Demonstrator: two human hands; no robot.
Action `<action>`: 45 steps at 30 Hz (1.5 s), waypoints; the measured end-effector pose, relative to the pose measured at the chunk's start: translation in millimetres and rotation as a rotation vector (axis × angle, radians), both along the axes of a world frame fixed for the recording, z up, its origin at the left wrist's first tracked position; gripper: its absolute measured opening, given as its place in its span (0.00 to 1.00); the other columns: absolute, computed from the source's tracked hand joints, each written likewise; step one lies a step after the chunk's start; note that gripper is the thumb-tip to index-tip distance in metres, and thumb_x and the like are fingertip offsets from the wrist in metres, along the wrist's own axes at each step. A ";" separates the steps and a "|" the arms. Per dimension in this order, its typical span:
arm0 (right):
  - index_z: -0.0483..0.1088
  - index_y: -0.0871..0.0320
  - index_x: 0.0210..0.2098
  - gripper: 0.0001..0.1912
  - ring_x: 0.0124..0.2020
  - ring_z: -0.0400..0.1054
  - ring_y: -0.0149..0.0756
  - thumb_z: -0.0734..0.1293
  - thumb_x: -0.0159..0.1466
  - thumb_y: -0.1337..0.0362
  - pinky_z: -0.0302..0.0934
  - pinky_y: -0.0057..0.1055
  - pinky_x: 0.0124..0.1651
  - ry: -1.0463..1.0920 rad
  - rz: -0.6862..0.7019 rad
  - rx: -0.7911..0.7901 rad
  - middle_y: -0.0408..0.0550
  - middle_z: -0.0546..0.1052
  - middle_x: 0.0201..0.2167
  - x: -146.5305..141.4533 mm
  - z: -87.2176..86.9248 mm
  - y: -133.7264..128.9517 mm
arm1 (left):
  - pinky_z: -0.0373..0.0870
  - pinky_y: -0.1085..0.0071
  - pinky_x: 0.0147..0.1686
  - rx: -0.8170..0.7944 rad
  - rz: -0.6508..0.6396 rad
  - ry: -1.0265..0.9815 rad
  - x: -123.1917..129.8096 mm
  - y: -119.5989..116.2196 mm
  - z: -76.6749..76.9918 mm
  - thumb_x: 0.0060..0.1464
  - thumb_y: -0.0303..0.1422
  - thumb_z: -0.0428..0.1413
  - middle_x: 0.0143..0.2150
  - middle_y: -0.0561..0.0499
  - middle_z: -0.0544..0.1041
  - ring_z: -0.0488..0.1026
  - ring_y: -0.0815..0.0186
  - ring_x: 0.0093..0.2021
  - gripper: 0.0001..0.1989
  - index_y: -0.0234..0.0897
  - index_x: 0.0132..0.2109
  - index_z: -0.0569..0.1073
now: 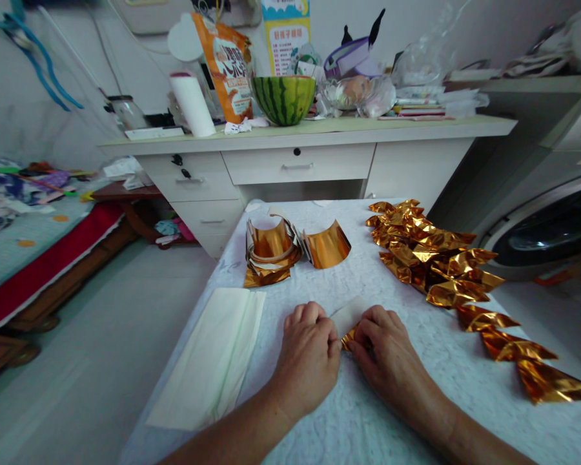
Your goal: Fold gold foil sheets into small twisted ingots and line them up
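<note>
A small piece of gold foil (349, 338) with a pale paper sheet (349, 312) behind it lies between my two hands. My right hand (385, 345) pinches the foil with curled fingers. On its other side my left hand (310, 355) is closed, its fingertips at the foil's left end. Curved gold foil sheets (271, 248) are stacked beyond my hands, with another curved sheet (328, 245) beside them. To the left lies a flat stack of pale paper (213, 355). Many twisted gold foil pieces (440, 258) form a long pile on the right.
The cloth-covered table (368, 420) reaches a white desk (300, 135) holding a watermelon half (284, 100), an orange pouch (226, 71) and a white roll (192, 104). A bed (39, 258) stands left, a washing machine (552, 219) right.
</note>
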State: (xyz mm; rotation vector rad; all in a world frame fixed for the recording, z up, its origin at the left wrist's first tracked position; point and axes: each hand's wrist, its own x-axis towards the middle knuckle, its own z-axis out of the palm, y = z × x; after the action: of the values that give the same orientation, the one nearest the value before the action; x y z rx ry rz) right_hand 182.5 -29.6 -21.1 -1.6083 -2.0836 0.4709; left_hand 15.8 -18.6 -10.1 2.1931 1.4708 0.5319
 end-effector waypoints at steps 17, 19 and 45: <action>0.68 0.56 0.32 0.05 0.38 0.61 0.43 0.66 0.61 0.73 0.57 0.40 0.40 -0.047 -0.016 -0.007 0.49 0.68 0.35 -0.9 -2.6 2.5 | 0.57 0.61 0.49 -0.068 0.056 -0.029 -1.8 -0.3 -1.1 0.49 0.21 0.52 0.46 0.51 0.64 0.59 0.59 0.51 0.12 0.41 0.40 0.66; 0.69 0.56 0.32 0.06 0.39 0.61 0.43 0.65 0.62 0.73 0.57 0.40 0.41 -0.050 -0.012 -0.015 0.49 0.69 0.36 -0.8 -3.3 2.4 | 0.57 0.61 0.49 -0.088 0.048 -0.019 -2.5 0.4 -0.5 0.50 0.22 0.52 0.46 0.51 0.64 0.59 0.59 0.51 0.11 0.41 0.40 0.66; 0.69 0.53 0.39 0.07 0.41 0.60 0.45 0.63 0.63 0.70 0.55 0.42 0.42 -0.124 0.034 -0.026 0.49 0.68 0.39 -1.9 0.1 2.7 | 0.57 0.61 0.48 -0.078 0.019 0.002 -3.9 3.2 0.1 0.51 0.23 0.53 0.45 0.52 0.65 0.60 0.59 0.50 0.08 0.41 0.37 0.67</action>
State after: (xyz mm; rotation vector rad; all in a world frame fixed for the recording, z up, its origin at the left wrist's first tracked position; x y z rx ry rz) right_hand 180.7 -27.0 -21.0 -1.6579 -2.2071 0.4213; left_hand 11.9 -15.4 -10.1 2.1216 1.4898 0.4710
